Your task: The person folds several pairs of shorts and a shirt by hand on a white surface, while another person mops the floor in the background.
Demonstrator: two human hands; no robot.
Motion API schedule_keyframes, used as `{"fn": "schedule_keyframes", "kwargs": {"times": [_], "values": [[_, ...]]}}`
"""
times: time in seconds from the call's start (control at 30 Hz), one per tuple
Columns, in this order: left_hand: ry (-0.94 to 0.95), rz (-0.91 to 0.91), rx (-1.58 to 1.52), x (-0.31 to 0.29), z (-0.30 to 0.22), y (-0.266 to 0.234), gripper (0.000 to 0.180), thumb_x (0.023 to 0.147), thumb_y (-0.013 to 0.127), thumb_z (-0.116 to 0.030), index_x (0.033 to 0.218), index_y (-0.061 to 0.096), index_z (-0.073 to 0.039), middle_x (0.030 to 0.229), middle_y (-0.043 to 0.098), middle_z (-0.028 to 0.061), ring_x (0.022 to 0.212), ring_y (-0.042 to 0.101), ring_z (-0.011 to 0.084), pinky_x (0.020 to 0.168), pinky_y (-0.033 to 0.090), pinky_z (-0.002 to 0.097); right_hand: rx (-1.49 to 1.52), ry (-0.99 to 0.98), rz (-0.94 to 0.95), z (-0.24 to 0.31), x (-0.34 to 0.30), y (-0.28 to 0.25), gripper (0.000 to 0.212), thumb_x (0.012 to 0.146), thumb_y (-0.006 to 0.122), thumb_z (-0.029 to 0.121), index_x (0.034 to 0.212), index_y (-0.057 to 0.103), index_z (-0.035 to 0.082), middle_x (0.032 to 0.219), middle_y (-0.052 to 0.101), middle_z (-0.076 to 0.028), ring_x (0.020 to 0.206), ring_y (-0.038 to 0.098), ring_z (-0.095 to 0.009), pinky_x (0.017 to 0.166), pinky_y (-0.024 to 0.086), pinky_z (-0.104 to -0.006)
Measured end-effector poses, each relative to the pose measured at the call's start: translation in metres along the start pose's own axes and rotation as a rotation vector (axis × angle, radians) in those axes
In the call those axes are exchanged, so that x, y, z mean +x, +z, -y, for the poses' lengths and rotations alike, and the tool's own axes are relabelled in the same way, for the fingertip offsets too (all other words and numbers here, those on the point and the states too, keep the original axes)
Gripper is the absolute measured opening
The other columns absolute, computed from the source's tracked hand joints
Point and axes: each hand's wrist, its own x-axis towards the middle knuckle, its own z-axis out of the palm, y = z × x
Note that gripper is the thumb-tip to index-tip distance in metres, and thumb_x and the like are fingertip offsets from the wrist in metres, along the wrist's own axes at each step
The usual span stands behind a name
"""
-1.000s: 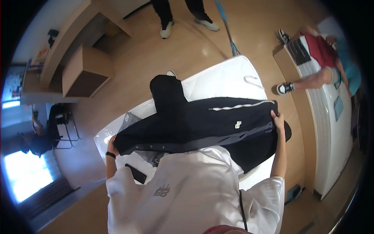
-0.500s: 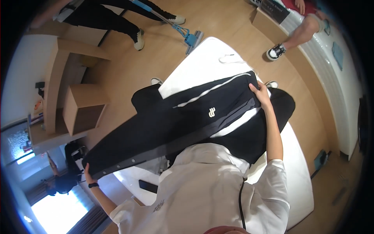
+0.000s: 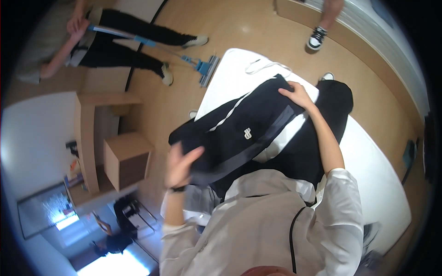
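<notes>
Head view: a broad white mattress with rounded corners (image 3: 377, 165) spreads beneath both hands, reaching past the right fingers on the far side and well to their right. The wearer's loose white short-sleeved top (image 3: 271, 216) fills the space below both sets of fingers. Well off to the left of the left fingers stand light-brown wooden shelving (image 3: 86, 138) and, nearer to them, an open-fronted wooden box (image 3: 131, 158). Up and left of the left fingers is another person in black trousers (image 3: 115, 57), both hands on a mop with a blue and grey head (image 3: 204, 69); that head sits beyond both hands, just beside the mattress edge. The wearer's black-clothed leg (image 3: 335, 103) lies to the right of the right fingers.

The folded black cloth garment with a dark grey side band and a small white emblem (image 3: 230, 138) stretches between the two hands. The right hand (image 3: 298, 95) grips its far right corner, thumb on top and fingers at the edge. The left hand (image 3: 180, 165) is blurred at the near left end, thumb spread wide from the fingers; whether it touches the cloth cannot be told. A thin white drawstring (image 3: 231, 112) runs along the far edge, left of the right thumb. A white looped strap (image 3: 275, 63) lies just beyond the right fingers. A narrow black wristband (image 3: 177, 188) sits below the left fingers.
</notes>
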Motion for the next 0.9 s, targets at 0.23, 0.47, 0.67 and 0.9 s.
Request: {"fn": "schedule_keyframes", "kwargs": {"times": [0.23, 0.47, 0.67, 0.9], "values": [[0.141, 0.132, 0.003, 0.145, 0.139, 0.199, 0.054, 0.081, 0.075, -0.005, 0.124, 0.047, 0.012, 0.098, 0.061, 0.0031, 0.083, 0.059, 0.0126, 0.072, 0.048, 0.0247, 0.041, 0.021, -0.04, 0.013, -0.036, 0.006, 0.052, 0.082, 0.07, 0.037, 0.116, 0.061, -0.002, 0.104, 0.067, -0.026, 0.1, 0.066, -0.038, 0.088, 0.051, -0.0414], [0.29, 0.177, 0.438, 0.119, 0.111, 0.218, 0.071, 0.075, 0.079, -0.017, 0.128, 0.044, 0.016, 0.075, 0.047, 0.0051, 0.06, 0.045, 0.0106, 0.056, 0.041, 0.0242, -0.092, 0.064, -0.144, 0.034, -0.072, 0.014, 0.04, 0.088, 0.064, 0.027, 0.112, 0.052, -0.003, 0.084, 0.064, -0.031, 0.083, 0.063, -0.047, 0.071, 0.051, -0.0476], [0.545, -0.045, 0.54, 0.136, 0.123, 0.185, 0.046, 0.085, 0.061, -0.013, 0.122, 0.053, 0.013, 0.114, 0.061, 0.0327, 0.107, 0.059, 0.0451, 0.095, 0.046, 0.0437, -0.074, -0.044, -0.176, 0.033, -0.068, 0.027, 0.039, 0.091, 0.063, 0.028, 0.112, 0.052, -0.003, 0.081, 0.063, -0.032, 0.081, 0.063, -0.048, 0.07, 0.05, -0.0492], [0.485, -0.152, 0.543, 0.112, 0.025, 0.102, 0.033, 0.084, 0.054, -0.002, 0.117, 0.059, 0.004, 0.101, 0.068, 0.026, 0.098, 0.065, 0.0403, 0.086, 0.05, 0.0407, -0.042, 0.035, -0.103, 0.031, -0.067, 0.02, 0.041, 0.092, 0.062, 0.028, 0.118, 0.05, -0.001, 0.095, 0.066, -0.03, 0.092, 0.063, -0.046, 0.08, 0.05, -0.0457]]}}
